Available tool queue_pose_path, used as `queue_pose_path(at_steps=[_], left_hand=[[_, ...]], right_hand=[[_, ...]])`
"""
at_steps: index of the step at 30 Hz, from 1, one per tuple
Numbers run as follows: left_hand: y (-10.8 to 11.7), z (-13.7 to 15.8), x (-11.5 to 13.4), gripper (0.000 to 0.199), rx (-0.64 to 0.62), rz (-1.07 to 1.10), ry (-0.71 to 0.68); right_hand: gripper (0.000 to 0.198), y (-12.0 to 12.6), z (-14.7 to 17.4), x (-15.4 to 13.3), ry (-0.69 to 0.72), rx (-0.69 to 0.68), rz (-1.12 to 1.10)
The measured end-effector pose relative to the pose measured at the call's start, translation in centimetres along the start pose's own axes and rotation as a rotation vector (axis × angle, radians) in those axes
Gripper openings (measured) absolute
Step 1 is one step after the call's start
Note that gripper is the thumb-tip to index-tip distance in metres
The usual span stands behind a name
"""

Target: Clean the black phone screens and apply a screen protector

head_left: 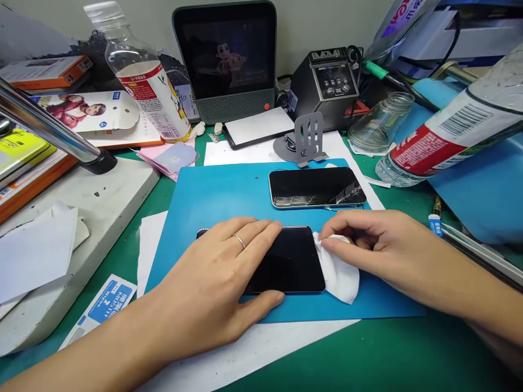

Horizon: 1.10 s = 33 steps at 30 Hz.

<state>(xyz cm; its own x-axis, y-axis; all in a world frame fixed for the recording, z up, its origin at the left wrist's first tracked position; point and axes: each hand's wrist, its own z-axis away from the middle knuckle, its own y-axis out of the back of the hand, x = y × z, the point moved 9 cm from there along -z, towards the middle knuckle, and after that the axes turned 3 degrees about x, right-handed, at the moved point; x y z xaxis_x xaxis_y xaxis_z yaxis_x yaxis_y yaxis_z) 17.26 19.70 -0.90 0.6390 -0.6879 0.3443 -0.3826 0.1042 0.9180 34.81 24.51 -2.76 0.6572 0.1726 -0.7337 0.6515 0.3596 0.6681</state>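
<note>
On the near half of the blue mat [212, 190], the left hand [220, 272] (ringed) lies flat across a black smartphone [292, 261], apparently steadying it; toward the mat's right, the right hand [378, 239] pinches a white cloth [342, 275] by its end.

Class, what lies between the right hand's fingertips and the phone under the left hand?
A white cloth, pinched by the right hand, lies at the right end of the phone; the head view shows it.
</note>
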Motion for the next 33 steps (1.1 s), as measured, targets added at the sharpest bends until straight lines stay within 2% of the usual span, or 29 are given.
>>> queue_pose_path(at_steps=[2, 5, 8, 10, 14, 17, 33], left_hand=[[-0.1, 0.0, 0.0, 0.065, 0.001, -0.001, 0.005], [-0.1, 0.0, -0.1, 0.064, -0.01, -0.007, 0.011], [-0.1, 0.0, 0.0, 0.063, -0.049, 0.003, -0.012], [0.0, -0.1, 0.1, 0.061, -0.068, 0.004, -0.025], [0.2, -0.3, -0.1, 0.057, -0.089, 0.001, -0.042], [0.1, -0.3, -0.2, 0.057, -0.109, 0.016, -0.059], [-0.1, -0.3, -0.6, 0.06, -0.118, 0.005, -0.062]], right_hand=[[0.02, 0.4, 0.2, -0.6, 0.124, 0.088, 0.05], [0.012, 1.2, 1.0, -2.8, 0.407, 0.209, 0.194], [0.015, 1.1, 2.0, -4.5, 0.655, 0.21, 0.389], [0.017, 1.0, 2.2, -4.9, 0.744, 0.195, 0.474], [0.016, 0.9, 2.3, -4.5, 0.802, 0.211, 0.457], [0.016, 0.0, 2.3, -3.9, 0.819, 0.165, 0.415], [0.02, 0.0, 2.2, -3.8, 0.797, 0.114, 0.328]])
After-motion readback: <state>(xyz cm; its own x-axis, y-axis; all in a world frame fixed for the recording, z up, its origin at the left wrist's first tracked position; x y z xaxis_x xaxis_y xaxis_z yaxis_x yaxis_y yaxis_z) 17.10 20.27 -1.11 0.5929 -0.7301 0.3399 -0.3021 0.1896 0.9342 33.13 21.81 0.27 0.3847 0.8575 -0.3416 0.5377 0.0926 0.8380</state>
